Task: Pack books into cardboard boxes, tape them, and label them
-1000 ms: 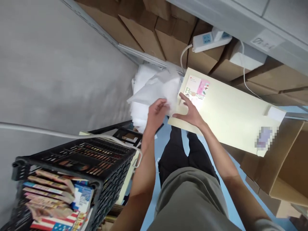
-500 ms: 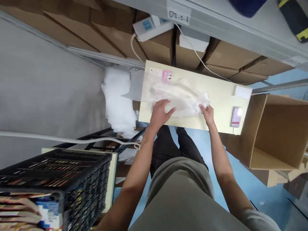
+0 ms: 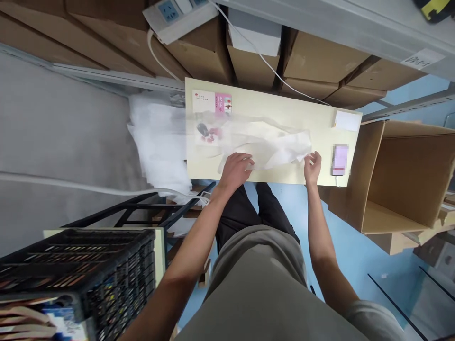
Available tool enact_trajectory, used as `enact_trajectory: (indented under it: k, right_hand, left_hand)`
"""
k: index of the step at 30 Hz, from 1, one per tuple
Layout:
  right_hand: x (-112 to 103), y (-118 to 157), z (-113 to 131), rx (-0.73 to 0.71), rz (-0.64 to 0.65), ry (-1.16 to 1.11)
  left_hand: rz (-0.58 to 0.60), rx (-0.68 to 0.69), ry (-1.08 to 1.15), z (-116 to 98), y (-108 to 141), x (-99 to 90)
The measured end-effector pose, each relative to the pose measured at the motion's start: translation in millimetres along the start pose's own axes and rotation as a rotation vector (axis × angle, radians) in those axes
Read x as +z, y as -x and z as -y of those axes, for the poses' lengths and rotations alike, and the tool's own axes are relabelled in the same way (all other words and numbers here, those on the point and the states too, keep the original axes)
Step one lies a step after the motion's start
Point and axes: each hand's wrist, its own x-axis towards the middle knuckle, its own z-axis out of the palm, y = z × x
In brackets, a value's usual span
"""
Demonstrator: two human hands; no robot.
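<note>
Right hand (image 3: 312, 166) pinches the corner of a translucent sheet (image 3: 270, 142) while the left hand (image 3: 237, 170) rests at its near edge, its grip too hidden to tell; the wide hold likely serves to spread the limp sheet flat over the pale tabletop (image 3: 320, 127). Partly veiled beneath it, a printed booklet (image 3: 223, 102) lies at the left end, a stack of white sheets (image 3: 159, 147) just past the edge. Purple and blurred out, an item (image 3: 340, 158) limits room rightward, an open carton (image 3: 408, 175) beyond, with a black crate (image 3: 121, 274) crowding the lower left
</note>
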Motion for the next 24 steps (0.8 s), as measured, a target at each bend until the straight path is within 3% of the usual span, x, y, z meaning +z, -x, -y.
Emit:
enact_trajectory:
  k: [3, 6, 9, 13, 17, 21, 24]
  right_hand:
    - [3, 29, 16, -0.316, -0.008, 0.19]
    - [16, 59, 48, -0.608, 0.268, 0.324]
    - [30, 78, 74, -0.738, 0.531, 0.394]
    - [30, 74, 80, -0.715, 0.564, 0.368]
    - [1, 58, 77, -0.661, 0.517, 0.246]
    - [-47, 34, 82, -0.56, 0.515, 0.057]
    - [-91, 0, 74, -0.49, 0.457, -0.147]
  left_hand:
    - [0.011, -0.011, 0.015, -4, 7, -2.4]
    - [0.012, -0.004, 0.047, -16, 15, -6.5]
    - [0.007, 0.026, 0.121, -38, 23, -12.6]
    - [-0.053, 0.027, 0.351, -56, 22, -21.9]
    - [-0.317, -0.088, 0.319, -28, -11, -16.0]
    - [-0.176, -0.099, 0.088, 15, -54, 8.1]
    - [-0.13, -0.067, -0.019, 34, -67, 15.1]
